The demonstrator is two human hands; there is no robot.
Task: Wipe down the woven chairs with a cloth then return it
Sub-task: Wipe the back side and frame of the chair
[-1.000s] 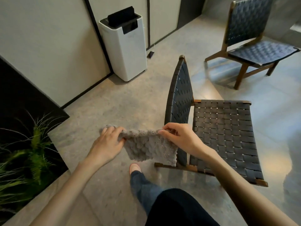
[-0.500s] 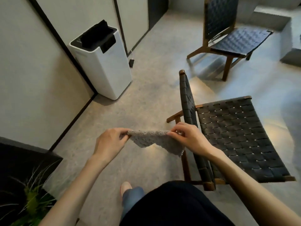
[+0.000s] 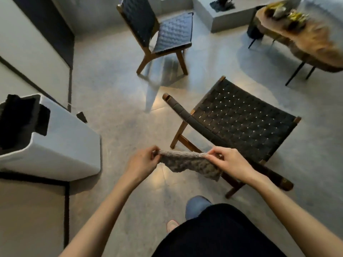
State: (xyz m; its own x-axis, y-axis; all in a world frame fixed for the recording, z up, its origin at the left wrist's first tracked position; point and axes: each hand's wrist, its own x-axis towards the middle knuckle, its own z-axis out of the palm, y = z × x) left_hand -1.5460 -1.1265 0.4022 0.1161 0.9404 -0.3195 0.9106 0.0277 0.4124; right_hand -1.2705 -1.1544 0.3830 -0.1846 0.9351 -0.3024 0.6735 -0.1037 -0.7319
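Looked down past a dark-clothed leg and one foot on the grey floor. Held a fluffy grey cloth [image 3: 187, 163] stretched in the air on the backrest side of the nearer woven chair [image 3: 241, 123], close to it; cannot tell whether quite clear of the frame. Pinched one top corner with the left hand [image 3: 143, 162], with curled fingers and thumb; pinched the opposite top corner the same way with the right hand [image 3: 230, 162], just in front of the chair's backrest rail.

Judged as readying the cloth before a pass over this chair. Best done by folding it into a flat pad, then pressing along the weave strip by strip, backrest first and seat after, with care against snagging the pile in the gaps.

Left of the nearer chair, a white boxy appliance [image 3: 61, 145] with a dark top opening. Beyond the nearer chair, well apart, a second woven chair [image 3: 167, 32]. Beyond and right of the nearer chair, a wooden desk [image 3: 315, 43] with blurred ornaments.
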